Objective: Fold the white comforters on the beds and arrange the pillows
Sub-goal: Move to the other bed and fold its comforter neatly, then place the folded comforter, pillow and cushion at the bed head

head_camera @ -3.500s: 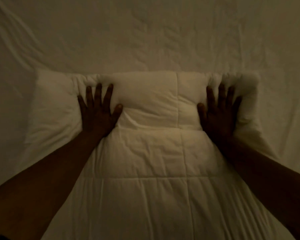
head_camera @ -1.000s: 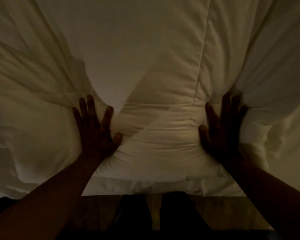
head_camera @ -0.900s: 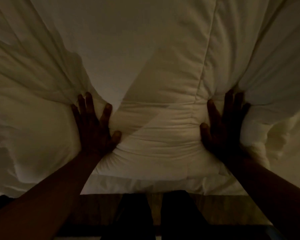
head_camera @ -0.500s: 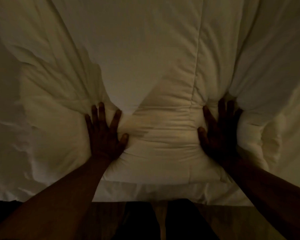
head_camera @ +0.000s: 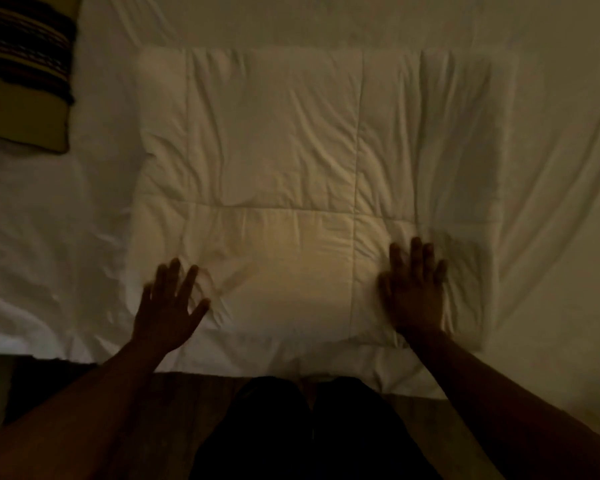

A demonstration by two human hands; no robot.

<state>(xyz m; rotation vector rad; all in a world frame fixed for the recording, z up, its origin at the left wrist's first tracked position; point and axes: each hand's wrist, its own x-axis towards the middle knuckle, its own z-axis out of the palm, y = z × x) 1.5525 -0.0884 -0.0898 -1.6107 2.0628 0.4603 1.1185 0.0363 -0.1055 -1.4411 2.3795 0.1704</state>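
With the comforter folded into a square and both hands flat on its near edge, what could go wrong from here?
1. The comforter lies close to the bed's near edge; a pull toward the person might drag it off.
2. It looks puffy and wrinkled; once the left hand and right hand lift, the layers may spring open.
3. The striped pillow sits at far left, so arranging it may disturb the fold.

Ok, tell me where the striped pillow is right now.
In the head view the striped pillow lies at the far left corner on the bed sheet, left of the folded comforter and apart from it.
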